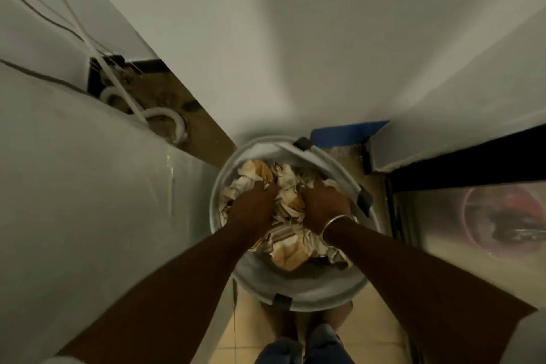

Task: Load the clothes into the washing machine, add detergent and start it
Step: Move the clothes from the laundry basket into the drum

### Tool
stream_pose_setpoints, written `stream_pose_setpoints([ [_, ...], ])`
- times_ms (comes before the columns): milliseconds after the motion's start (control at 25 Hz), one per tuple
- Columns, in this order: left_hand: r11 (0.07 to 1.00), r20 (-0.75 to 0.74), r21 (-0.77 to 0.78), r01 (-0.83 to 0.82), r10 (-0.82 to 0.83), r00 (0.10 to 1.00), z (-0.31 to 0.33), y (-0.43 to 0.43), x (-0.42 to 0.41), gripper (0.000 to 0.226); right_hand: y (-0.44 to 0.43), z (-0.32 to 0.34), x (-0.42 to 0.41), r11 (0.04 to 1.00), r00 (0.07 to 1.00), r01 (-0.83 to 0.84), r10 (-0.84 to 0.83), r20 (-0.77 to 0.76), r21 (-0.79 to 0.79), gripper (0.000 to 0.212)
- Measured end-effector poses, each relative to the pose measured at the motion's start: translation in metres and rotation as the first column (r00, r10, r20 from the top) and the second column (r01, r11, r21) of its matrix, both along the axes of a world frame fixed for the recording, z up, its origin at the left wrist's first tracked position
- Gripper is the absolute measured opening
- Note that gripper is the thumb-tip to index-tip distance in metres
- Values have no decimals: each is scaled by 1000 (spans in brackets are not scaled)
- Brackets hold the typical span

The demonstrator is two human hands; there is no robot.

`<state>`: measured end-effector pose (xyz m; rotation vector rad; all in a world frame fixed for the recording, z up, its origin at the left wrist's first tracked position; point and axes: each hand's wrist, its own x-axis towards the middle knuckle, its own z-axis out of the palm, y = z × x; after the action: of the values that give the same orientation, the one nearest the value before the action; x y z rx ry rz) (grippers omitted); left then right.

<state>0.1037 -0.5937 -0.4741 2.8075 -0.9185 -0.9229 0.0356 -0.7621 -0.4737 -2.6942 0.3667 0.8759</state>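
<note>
A round grey bucket [301,289] stands on the floor in front of me, filled with crumpled cream, orange and striped clothes [291,251]. My left hand [254,204] is dug into the pile on the left, fingers curled into the fabric. My right hand [323,207], with a metal bangle at the wrist, grips the cloth on the right side. A white cloth [298,154] hangs over the bucket's far rim. At the right edge the washing machine's round door [502,216] shows, blurred.
White walls close in on the left and ahead, leaving a narrow passage. A white hose [171,121] and cables lie in the gap at upper left. A blue object [345,133] sits behind the bucket. Tan floor tiles and my feet [307,343] are below.
</note>
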Motion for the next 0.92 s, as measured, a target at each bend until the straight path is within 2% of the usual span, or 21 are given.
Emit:
stream_pose_setpoints([
  [240, 992, 19, -123, 3, -1, 1000, 134, 14, -6, 69, -15, 115, -19, 994, 997, -23, 15, 78, 105, 88],
  [360, 980, 53, -197, 25, -15, 998, 199, 23, -8, 65, -16, 184, -27, 994, 981, -52, 33, 190, 97, 82],
  [480, 964, 123, -267, 15, 18, 992, 262, 29, -7, 58, -12, 245, -30, 988, 971, -1, -36, 237, 156, 77],
  [680, 955, 186, -297, 19, 39, 982, 342, 46, -5, 65, 5, 329, -30, 983, 936, 13, -76, 344, 183, 68],
  [920, 872, 272, -484, 66, 79, 959, 433, 71, -19, 52, 20, 431, -41, 991, 862, -19, -51, 504, 133, 59],
])
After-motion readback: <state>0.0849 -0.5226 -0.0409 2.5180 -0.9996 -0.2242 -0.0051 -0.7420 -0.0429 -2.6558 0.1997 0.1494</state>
